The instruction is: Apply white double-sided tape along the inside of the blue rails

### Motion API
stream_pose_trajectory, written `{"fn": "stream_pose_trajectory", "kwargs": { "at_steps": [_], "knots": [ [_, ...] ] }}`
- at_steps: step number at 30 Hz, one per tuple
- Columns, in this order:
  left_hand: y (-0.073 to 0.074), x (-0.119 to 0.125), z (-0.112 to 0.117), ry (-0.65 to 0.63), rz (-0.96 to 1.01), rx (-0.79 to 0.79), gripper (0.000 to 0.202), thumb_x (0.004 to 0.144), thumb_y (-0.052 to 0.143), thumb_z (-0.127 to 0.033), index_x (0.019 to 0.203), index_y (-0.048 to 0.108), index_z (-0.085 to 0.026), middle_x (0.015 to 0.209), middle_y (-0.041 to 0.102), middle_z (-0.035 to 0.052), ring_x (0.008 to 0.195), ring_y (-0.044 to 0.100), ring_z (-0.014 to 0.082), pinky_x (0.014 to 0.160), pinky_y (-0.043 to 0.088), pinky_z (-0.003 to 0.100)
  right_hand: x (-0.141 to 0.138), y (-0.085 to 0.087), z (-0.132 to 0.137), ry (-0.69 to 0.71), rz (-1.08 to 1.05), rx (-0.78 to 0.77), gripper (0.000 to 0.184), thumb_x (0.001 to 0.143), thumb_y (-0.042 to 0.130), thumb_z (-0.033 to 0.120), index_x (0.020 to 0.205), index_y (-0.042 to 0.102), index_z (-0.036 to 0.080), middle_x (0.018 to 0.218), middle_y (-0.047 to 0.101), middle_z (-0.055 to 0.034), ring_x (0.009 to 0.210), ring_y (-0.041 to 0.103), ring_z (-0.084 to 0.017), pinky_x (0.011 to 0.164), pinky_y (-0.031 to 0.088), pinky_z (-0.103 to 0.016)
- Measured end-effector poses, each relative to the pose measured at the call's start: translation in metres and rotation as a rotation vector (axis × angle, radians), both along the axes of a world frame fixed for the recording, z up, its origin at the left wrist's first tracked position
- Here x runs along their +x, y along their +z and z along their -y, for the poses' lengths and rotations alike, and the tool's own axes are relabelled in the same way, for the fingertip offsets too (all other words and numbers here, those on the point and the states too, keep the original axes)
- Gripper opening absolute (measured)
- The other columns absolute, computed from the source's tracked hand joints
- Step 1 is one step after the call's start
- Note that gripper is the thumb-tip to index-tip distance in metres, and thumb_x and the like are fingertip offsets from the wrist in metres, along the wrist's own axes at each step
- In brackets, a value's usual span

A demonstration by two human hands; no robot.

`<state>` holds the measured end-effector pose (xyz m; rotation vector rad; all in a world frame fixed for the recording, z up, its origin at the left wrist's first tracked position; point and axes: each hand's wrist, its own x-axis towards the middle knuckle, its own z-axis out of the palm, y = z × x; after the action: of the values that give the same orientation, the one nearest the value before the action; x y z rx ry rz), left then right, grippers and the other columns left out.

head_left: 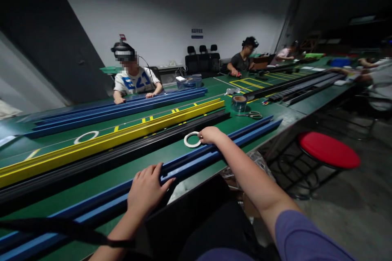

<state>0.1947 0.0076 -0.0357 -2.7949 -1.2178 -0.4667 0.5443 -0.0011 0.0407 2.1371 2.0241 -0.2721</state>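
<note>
A long blue channel-shaped rail point(186, 164) runs along the near edge of the green table. My left hand point(147, 189) lies across this rail, fingers over its far side and thumb along the near side, closed on it. Reaching over the rail, my right hand point(212, 134) pinches the right edge of a thin white tape roll point(192, 140), which rests flat on the table. The fingertips at the roll are partly hidden. Just beyond lie a long black rail point(128, 147) and a yellow rail point(122, 135), both roughly parallel to the blue one.
Another white ring point(86, 137) lies past the yellow rail. Scissors point(253, 115) and a wide tape roll point(239, 103) sit toward the right. Across the table a person point(134, 77) handles more blue rails point(128, 108). A red stool point(329, 149) stands at right; a dark strap crosses lower left.
</note>
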Motion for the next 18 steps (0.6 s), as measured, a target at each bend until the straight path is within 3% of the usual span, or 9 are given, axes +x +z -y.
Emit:
{"fn": "stream_pose_trajectory", "kwargs": {
  "at_steps": [5, 10, 14, 18],
  "knots": [
    [0.0, 0.039, 0.01, -0.018, 0.013, 0.063, 0.066, 0.098, 0.054, -0.071, 0.138, 0.063, -0.02, 0.126, 0.07, 0.0189, 0.115, 0.065, 0.04, 0.1, 0.048, 0.053, 0.002, 0.002, 0.005, 0.042, 0.036, 0.058, 0.031, 0.108, 0.067, 0.043, 0.12, 0.071, 0.015, 0.118, 0.068, -0.0089, 0.113, 0.066, -0.022, 0.105, 0.055, -0.043],
    [0.0, 0.08, 0.015, -0.027, 0.036, 0.041, 0.069, 0.097, 0.055, -0.071, 0.139, 0.063, -0.016, 0.126, 0.069, 0.0218, 0.116, 0.062, 0.0421, 0.101, 0.045, 0.055, -0.006, -0.001, -0.008, 0.118, 0.045, 0.158, 0.029, 0.109, 0.062, 0.039, 0.117, 0.074, 0.013, 0.116, 0.07, -0.01, 0.114, 0.065, -0.023, 0.106, 0.051, -0.042],
    [0.001, 0.11, 0.017, -0.015, 0.061, 0.003, 0.076, 0.095, 0.057, -0.073, 0.142, 0.061, -0.012, 0.125, 0.068, 0.0236, 0.117, 0.061, 0.0423, 0.101, 0.043, 0.056, -0.024, 0.002, -0.024, 0.2, 0.01, 0.211, 0.021, 0.107, 0.059, 0.023, 0.115, 0.077, 0.017, 0.117, 0.071, -0.0105, 0.115, 0.064, -0.023, 0.1, 0.047, -0.032],
    [0.003, 0.134, 0.019, -0.01, 0.08, -0.042, 0.076, 0.093, 0.06, -0.075, 0.139, 0.063, -0.014, 0.126, 0.068, 0.025, 0.118, 0.061, 0.0419, 0.103, 0.042, 0.056, -0.038, 0.005, -0.029, 0.181, -0.059, 0.277, 0.026, 0.108, 0.054, 0.027, 0.113, 0.079, 0.019, 0.12, 0.071, -0.0105, 0.112, 0.064, -0.022, 0.091, 0.043, -0.025]
  ]
}}
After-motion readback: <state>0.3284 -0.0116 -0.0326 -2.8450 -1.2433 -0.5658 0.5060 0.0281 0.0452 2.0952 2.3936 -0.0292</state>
